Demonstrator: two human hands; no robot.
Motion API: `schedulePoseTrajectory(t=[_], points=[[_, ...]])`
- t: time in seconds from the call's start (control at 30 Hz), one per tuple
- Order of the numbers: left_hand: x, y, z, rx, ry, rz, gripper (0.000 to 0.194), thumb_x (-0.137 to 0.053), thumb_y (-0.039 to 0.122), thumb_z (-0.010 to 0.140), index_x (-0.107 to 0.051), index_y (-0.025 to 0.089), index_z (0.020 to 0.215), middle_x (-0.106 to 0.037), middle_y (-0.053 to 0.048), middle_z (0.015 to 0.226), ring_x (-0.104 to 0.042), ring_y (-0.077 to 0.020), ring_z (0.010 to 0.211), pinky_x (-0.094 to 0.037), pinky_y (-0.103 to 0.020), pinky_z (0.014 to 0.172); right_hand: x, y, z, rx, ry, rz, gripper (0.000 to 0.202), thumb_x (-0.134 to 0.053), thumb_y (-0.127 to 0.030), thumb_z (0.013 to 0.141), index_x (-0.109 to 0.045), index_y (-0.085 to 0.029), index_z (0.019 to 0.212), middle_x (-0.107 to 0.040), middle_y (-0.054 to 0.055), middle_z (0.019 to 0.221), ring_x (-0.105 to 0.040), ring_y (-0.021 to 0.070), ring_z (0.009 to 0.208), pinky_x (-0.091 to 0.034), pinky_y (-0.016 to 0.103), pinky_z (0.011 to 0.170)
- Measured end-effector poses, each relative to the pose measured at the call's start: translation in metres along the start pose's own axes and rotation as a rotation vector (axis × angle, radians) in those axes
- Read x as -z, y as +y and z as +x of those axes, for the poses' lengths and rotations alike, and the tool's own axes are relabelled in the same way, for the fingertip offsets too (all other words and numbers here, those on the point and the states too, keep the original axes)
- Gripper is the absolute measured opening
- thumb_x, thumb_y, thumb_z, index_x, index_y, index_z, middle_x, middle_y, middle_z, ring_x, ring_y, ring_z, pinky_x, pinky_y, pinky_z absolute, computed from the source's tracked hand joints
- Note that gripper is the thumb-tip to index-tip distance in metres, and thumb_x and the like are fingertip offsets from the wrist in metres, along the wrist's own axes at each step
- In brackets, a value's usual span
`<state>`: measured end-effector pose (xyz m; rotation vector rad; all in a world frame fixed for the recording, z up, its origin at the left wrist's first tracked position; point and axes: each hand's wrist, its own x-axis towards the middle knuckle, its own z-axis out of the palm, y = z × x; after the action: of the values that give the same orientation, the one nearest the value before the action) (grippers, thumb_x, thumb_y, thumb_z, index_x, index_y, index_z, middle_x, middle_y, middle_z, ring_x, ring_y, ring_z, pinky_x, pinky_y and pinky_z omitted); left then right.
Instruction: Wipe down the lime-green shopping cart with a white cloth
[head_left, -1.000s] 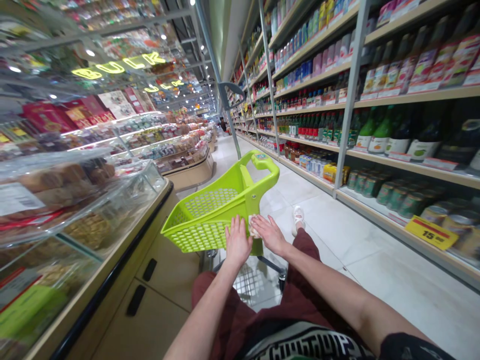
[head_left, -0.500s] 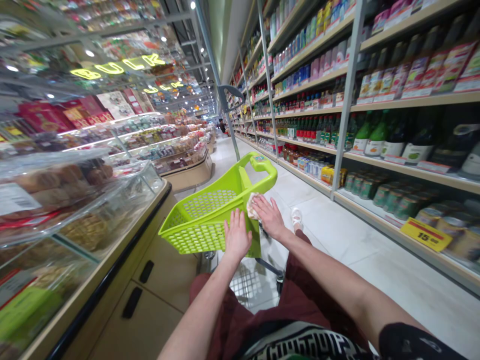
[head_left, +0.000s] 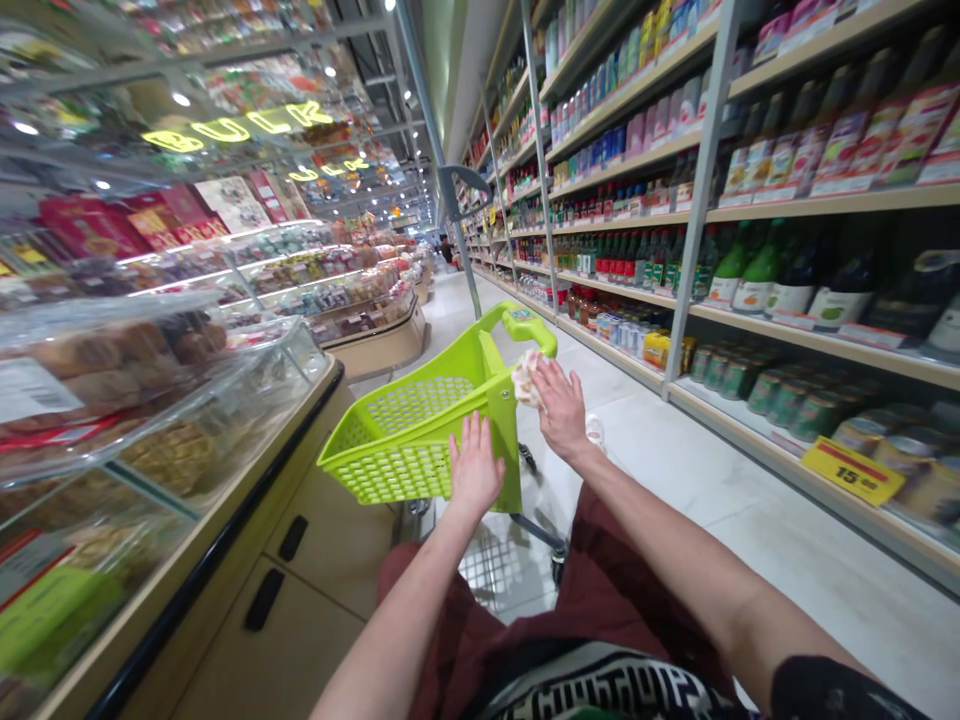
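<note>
In front of me stands a lime-green plastic shopping cart [head_left: 420,408] with a lattice basket and a looped handle [head_left: 535,328]. My left hand [head_left: 477,468] lies flat against the near side of the basket, fingers stretched out and holding nothing. A crumpled white and pinkish cloth [head_left: 526,380] is under the fingers of my right hand [head_left: 561,408], beside the cart's upright end panel just below the handle. The palm side of that hand is hidden, and whether the cloth touches the cart I cannot tell.
On the left runs a display counter [head_left: 300,410] with packaged food. Shelves [head_left: 694,215] of bottles and cans line the right side, with a yellow price sign [head_left: 853,470] low down. A grey pole [head_left: 420,80] with a dark handle rises behind the cart. White floor tiles [head_left: 675,480] lie between.
My right hand has moved the cloth right and slightly up, away from the end panel's face to its edge near the handle. My left hand stays on the basket.
</note>
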<state>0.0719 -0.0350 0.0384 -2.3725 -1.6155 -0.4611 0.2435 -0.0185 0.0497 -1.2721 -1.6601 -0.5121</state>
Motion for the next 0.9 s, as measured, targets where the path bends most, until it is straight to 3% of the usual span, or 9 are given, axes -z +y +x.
schedulePoseTrajectory(t=[0.1,0.23,0.33,0.4,0.57,0.63,0.73,0.9], points=[[0.001,0.003,0.002,-0.011,0.005,0.001,0.066,-0.047,0.025,0.074,-0.025,0.011,0.135,-0.018,-0.012,0.145,-0.012,-0.0241,0.134,-0.015,-0.048,0.107,-0.010,-0.006,-0.001,0.052,-0.099,0.008,0.045,-0.036,-0.008,0.081,-0.046,-0.017,0.124,-0.040,0.009,0.135,-0.024,0.0196,0.130,-0.016,0.046,0.104],[-0.007,-0.001,-0.004,-0.024,-0.008,0.011,0.065,-0.047,0.023,0.074,-0.026,0.011,0.134,-0.020,-0.012,0.145,-0.013,-0.0242,0.134,-0.016,-0.049,0.106,-0.032,-0.021,-0.042,0.143,-0.347,0.042,0.046,-0.036,-0.006,0.080,-0.047,-0.018,0.123,-0.040,0.008,0.135,-0.026,0.0203,0.129,-0.020,0.048,0.103],[-0.011,-0.007,-0.008,-0.021,-0.015,0.020,0.064,-0.047,0.023,0.074,-0.027,0.011,0.134,-0.020,-0.011,0.145,-0.013,-0.0246,0.134,-0.015,-0.049,0.106,-0.036,-0.023,-0.066,0.154,-0.455,0.075,0.048,-0.037,-0.004,0.078,-0.047,-0.018,0.123,-0.042,0.008,0.133,-0.030,0.0204,0.128,-0.023,0.047,0.102],[-0.012,-0.010,-0.008,-0.008,-0.019,0.019,0.064,-0.046,0.023,0.074,-0.027,0.010,0.134,-0.019,-0.012,0.145,-0.013,-0.0247,0.134,-0.016,-0.049,0.106,-0.029,-0.017,-0.064,0.138,-0.429,0.084,0.048,-0.037,-0.005,0.078,-0.047,-0.018,0.123,-0.044,0.008,0.132,-0.031,0.0204,0.127,-0.023,0.047,0.102],[-0.003,-0.006,-0.001,0.011,0.006,0.009,0.064,-0.046,0.024,0.074,-0.026,0.011,0.134,-0.018,-0.011,0.145,-0.013,-0.0242,0.134,-0.016,-0.049,0.106,0.001,0.009,-0.012,-0.060,-0.013,0.032,0.049,-0.036,-0.008,0.078,-0.042,-0.015,0.127,-0.040,0.010,0.135,-0.023,0.0190,0.131,-0.018,0.045,0.105],[0.001,-0.003,0.002,0.004,0.020,0.007,0.065,-0.046,0.025,0.075,-0.026,0.011,0.134,-0.018,-0.012,0.145,-0.012,-0.0242,0.134,-0.015,-0.049,0.107,0.005,0.014,0.006,-0.113,0.056,0.009,0.051,-0.036,-0.007,0.078,-0.041,-0.016,0.127,-0.038,0.009,0.136,-0.020,0.0188,0.131,-0.018,0.045,0.104],[0.004,0.001,0.004,-0.008,0.026,0.000,0.065,-0.046,0.024,0.074,-0.025,0.011,0.135,-0.018,-0.012,0.145,-0.012,-0.0245,0.134,-0.015,-0.049,0.106,-0.002,0.008,0.008,-0.057,-0.030,0.023,0.050,-0.037,-0.007,0.078,-0.043,-0.018,0.126,-0.038,0.009,0.136,-0.021,0.0189,0.131,-0.019,0.045,0.104],[0.001,-0.003,0.001,-0.008,0.009,0.006,0.065,-0.047,0.022,0.073,-0.026,0.011,0.134,-0.020,-0.013,0.144,-0.013,-0.0248,0.134,-0.017,-0.049,0.106,-0.029,-0.017,-0.032,0.111,-0.305,0.078,0.048,-0.038,-0.008,0.079,-0.046,-0.018,0.124,-0.041,0.010,0.134,-0.026,0.0207,0.129,-0.021,0.047,0.103]])
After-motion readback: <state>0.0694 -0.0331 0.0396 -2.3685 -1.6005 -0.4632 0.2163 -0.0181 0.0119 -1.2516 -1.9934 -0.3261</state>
